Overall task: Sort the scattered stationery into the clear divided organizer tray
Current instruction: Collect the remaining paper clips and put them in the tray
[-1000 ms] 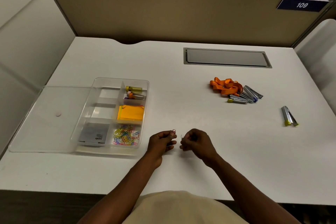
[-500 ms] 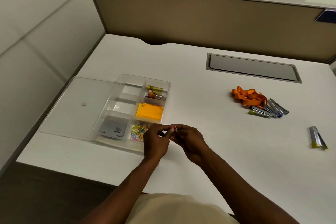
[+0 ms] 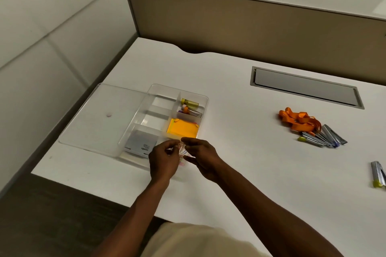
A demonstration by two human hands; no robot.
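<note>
Head view: I look down at my two hands, brought together over the near right corner of the clear organizer tray (image 3: 205, 98) on the white bench (image 3: 240, 131).
Left hand (image 3: 164, 160): forearm reaches in from below; my fingers curl inward with the tips pinched on a small, blurred bunch of paper clips (image 3: 182, 150).
Right hand (image 3: 203, 156): forearm comes in from lower right; my thumb and forefinger curl toward the left hand and pinch the same bunch from the other side.
Paper clips: pink and pale, held between both hands above the tray's near right compartment; too blurred to count.
Tray contents: orange sticky notes (image 3: 182, 128) in the compartment just behind my hands; small yellow and orange items (image 3: 190, 106) in the far right compartment; a grey pad (image 3: 141, 143) near left.
Writing: the grey pad carries a short printed word on its near edge, too small to read surely.
Tray lid (image 3: 100, 119): lies flat, left of the tray, partly under it.
Right side of bench: an orange lanyard (image 3: 298, 120) touching a heap of silver staple strips (image 3: 323, 137); one more strip (image 3: 378, 173) well apart near the right edge.
</note>
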